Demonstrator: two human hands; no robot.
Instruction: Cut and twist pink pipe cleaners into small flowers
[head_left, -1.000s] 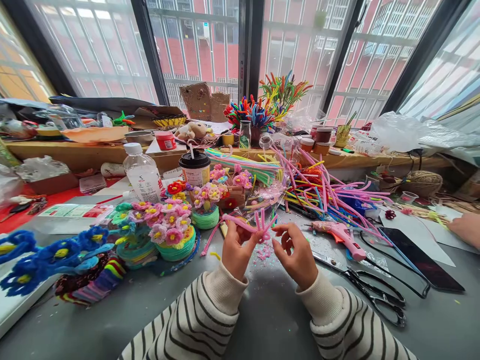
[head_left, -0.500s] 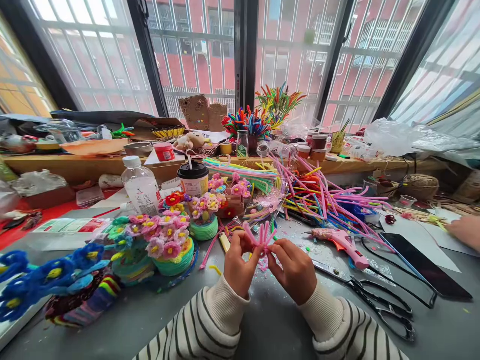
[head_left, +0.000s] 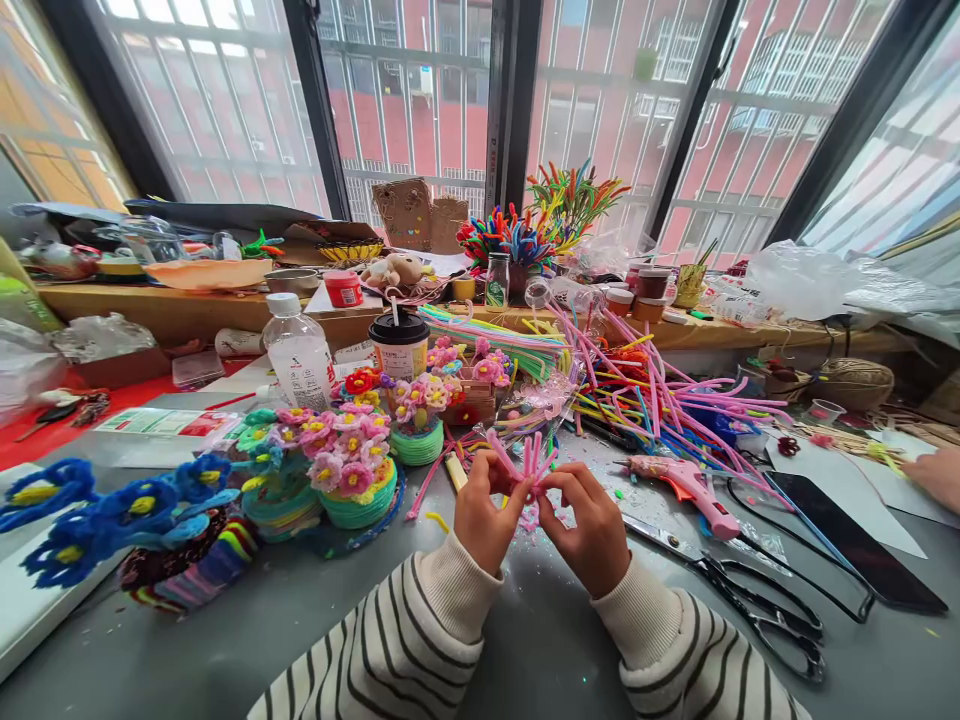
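Observation:
A small bundle of pink pipe cleaners [head_left: 531,458] is held up between my two hands, its ends fanning upward. My left hand [head_left: 486,512] pinches it from the left side. From the right, the fingertips of my right hand [head_left: 587,525] close on its lower part. Where exactly the fingers grip the stems is partly hidden. Close to my left hand stands a pot of pink pipe-cleaner flowers [head_left: 351,450]. A pink glue gun [head_left: 682,485] and black-handled scissors [head_left: 757,600] lie to the right of my right hand.
Blue pipe-cleaner flowers [head_left: 142,505] stand at left, near a water bottle [head_left: 298,355] and a lidded cup [head_left: 400,345]. Loose pipe cleaners [head_left: 660,400] are heaped behind my hands. A phone [head_left: 855,540] lies at right, where another person's hand [head_left: 936,478] shows at the edge.
The view has shifted slightly, so the background sits a little further right. Both hands keep their pinch on the pink pipe cleaners, with only slight finger movement.

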